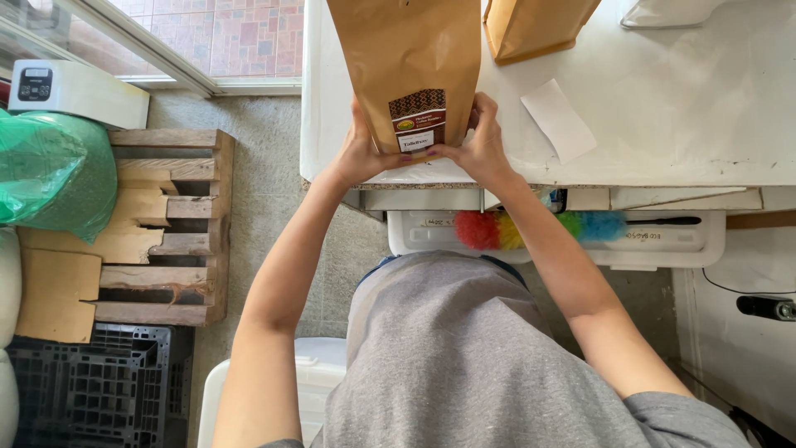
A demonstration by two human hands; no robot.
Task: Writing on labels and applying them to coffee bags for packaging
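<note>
Brown paper: the bag (410,66) lies flat on the white table (663,108), bottom end toward the person, near the front edge.
View: head camera only, looking straight down over a grey shirt.
Label: a dark sticker (419,120) sits low on the bag's face, between the two hands.
Left hand (361,153): curled against the bag's left lower edge, fingers tucked out of sight along the side, thumb toward the sticker; it has hold of the bag.
Right hand (481,141): closed on the bag's right lower corner, fingertips bent onto the paper, thumb pressing near the sticker's bottom edge.
Why held so: judged, one hand on each side keeps the bag square and steady while the thumbs press the sticker area.
Arm pose: both forearms reach forward and converge on the bag; elbows bent and spread wide, wrists level with the table edge.
Second bag (531,29): same brown paper, at the top of the table, apart from the hands.
White slip (557,118): loose paper just right of the right hand, not touched.
Below table: a white bin (663,241) with a many-coloured duster (531,228) across it.
Floor left: wooden pallet (170,224), black crate (91,390), green plastic bag (54,170).
</note>
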